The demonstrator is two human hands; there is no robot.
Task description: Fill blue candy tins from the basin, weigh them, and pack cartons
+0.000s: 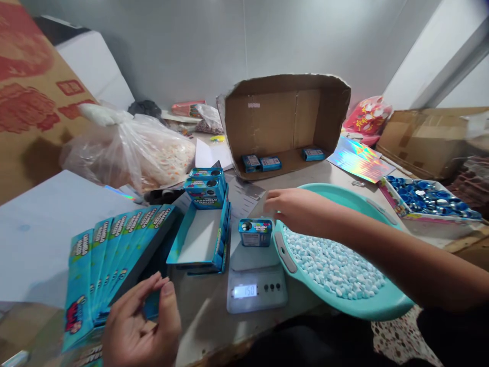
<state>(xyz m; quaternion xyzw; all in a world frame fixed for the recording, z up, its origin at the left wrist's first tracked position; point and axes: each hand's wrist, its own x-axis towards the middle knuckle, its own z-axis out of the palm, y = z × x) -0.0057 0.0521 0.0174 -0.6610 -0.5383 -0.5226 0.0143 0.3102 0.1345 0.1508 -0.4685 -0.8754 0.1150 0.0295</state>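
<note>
My right hand (296,210) reaches across the basin, its fingers bunched and pointing down just beside and above a small blue candy box (255,233). What those fingers hold, if anything, is hidden. That box stands on a digital scale (257,295), whose lit display seems to read 150 or 15.0; a round hole shows in its top. A turquoise basin (393,306) of pale blue and white candies (344,265) lies under my right forearm. At lower left, my left hand (141,326) has thumb and fingertips pinched together; I cannot make out anything between them.
Left of the scale, a blue display tray (196,239) bears small boxes (204,191) at its far end. Flat blue cartons (114,255) fan out farther left. Behind stands a cardboard box (282,120) containing 3 small boxes. A tray of shiny blue pieces (428,199) sits right.
</note>
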